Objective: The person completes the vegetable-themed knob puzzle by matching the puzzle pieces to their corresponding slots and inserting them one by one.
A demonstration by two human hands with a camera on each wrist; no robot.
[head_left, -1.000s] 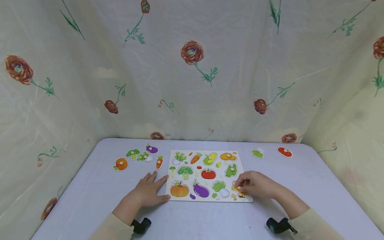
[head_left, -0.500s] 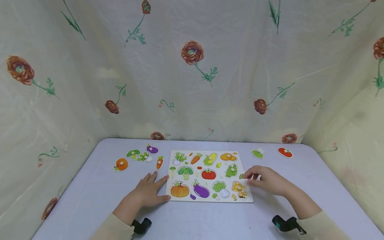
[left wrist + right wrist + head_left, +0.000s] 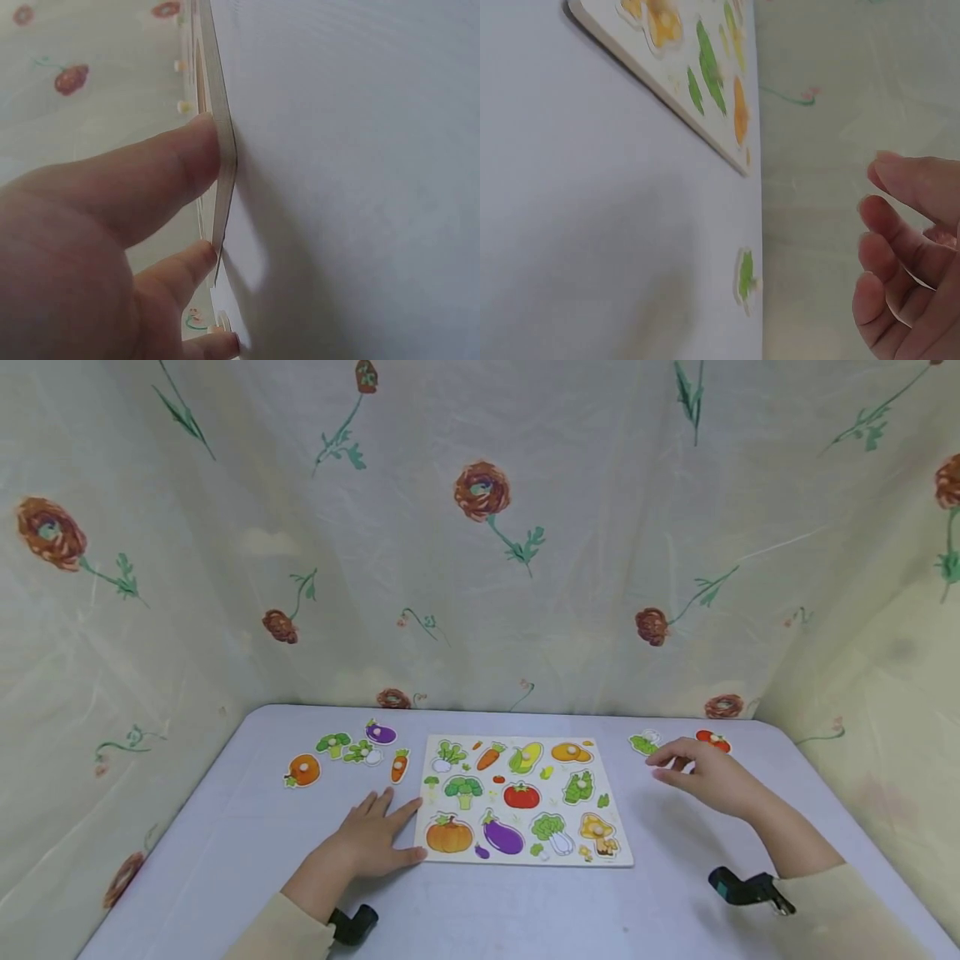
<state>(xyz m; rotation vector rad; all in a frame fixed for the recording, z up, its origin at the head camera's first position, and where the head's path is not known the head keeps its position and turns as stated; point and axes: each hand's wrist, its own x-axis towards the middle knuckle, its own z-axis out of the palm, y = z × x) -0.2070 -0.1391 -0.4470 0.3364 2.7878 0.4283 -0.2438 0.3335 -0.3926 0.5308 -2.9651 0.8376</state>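
A white vegetable puzzle board (image 3: 491,816) lies flat on the table, printed with vegetables; knobbed pieces such as the mushroom piece (image 3: 598,833) and the green pepper-like piece (image 3: 578,787) sit in it. My left hand (image 3: 371,842) lies spread at the board's left edge, thumb and index fingertip touching it, as the left wrist view also shows at the board's side (image 3: 225,157). My right hand (image 3: 701,772) hovers above the table right of the board, fingers loosely bent, holding nothing. Just beyond its fingertips is the bok choy piece (image 3: 642,743); the tomato piece (image 3: 712,740) lies behind the hand, partly hidden.
Left of the board lie the pumpkin piece (image 3: 303,771), broccoli piece (image 3: 332,744), eggplant piece (image 3: 380,733), radish piece (image 3: 363,752) and carrot piece (image 3: 399,766). A flowered cloth (image 3: 570,635) hangs behind and beside the table (image 3: 525,910).
My right hand has let go of the mushroom piece, left at the board's lower right, and has moved up and right toward the bok choy piece. The left hand has stayed in place.
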